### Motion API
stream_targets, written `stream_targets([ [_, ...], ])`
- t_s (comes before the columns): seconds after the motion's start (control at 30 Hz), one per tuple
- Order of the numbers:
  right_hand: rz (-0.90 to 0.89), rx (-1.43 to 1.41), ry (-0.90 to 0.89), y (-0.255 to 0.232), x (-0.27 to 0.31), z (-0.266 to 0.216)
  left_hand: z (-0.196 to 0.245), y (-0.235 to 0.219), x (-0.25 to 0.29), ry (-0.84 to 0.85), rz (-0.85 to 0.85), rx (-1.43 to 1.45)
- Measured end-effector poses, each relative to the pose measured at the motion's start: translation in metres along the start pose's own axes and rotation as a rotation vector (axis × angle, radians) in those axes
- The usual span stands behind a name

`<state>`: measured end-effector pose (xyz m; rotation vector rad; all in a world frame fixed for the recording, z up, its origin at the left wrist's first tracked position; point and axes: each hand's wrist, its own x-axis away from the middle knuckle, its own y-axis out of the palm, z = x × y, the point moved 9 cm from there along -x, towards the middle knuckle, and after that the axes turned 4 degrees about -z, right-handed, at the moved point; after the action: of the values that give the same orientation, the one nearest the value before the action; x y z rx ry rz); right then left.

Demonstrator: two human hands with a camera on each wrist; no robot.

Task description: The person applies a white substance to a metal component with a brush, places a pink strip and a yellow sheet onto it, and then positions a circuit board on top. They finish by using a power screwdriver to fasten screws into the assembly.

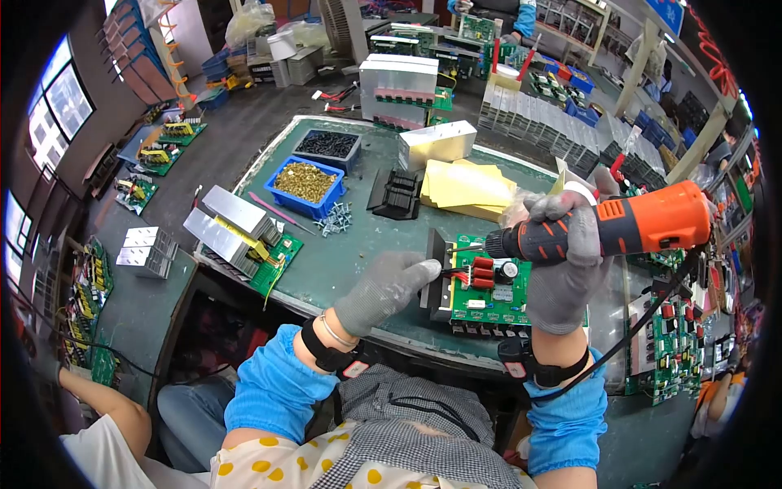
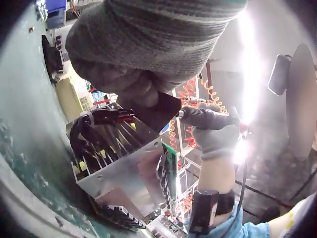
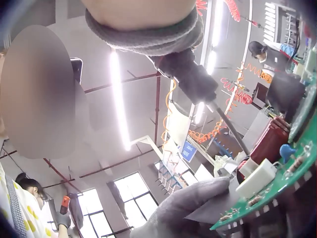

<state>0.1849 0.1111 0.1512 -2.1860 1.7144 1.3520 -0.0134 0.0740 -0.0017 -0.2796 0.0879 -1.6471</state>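
While the right hand (image 1: 564, 285) wraps its fingers round the drill (image 1: 656, 220) at right of the frame, bit pointing left, the left hand (image 1: 381, 295) pinches the black plate (image 1: 435, 246) near centre. The board (image 1: 498, 316) lies right of the plate; a blue tray (image 1: 295, 204) sits upper left of centre.

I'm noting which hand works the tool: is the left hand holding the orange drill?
No, the right hand grips the orange drill, well apart from the left hand.

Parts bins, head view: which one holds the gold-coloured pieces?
The bright blue bin, nearer the left hand; the darker bin behind it holds black pieces instead.
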Motion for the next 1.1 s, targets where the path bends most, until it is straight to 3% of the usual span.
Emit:
stream_targets([
  [0.37, 0.074, 0.183, 0.14, 0.012, -0.01, 0.006, 0.0, 0.002, 0.0, 0.026, -0.017, 0.063],
  [0.47, -0.07, 0.278, 0.306, 0.032, -0.018, 0.015, 0.001, 0.001, 0.001, -0.001, -0.013, 0.047],
  [0.6, -0.181, 0.353, 0.279, 0.059, -0.034, 0.026, -0.004, 0.001, -0.002, 0.006, -0.017, 0.1],
  [0.7, -0.253, 0.377, 0.387, 0.061, -0.044, 0.043, -0.002, 0.001, -0.001, -0.028, -0.015, 0.12],
  [0.8, -0.312, 0.486, 0.361, 0.06, -0.05, 0.048, -0.003, 0.0, -0.003, -0.036, -0.002, 0.103],
  [1.1, -0.364, 0.47, 0.414, 0.072, -0.042, 0.047, -0.009, 0.0, -0.006, -0.045, -0.048, 0.149],
])
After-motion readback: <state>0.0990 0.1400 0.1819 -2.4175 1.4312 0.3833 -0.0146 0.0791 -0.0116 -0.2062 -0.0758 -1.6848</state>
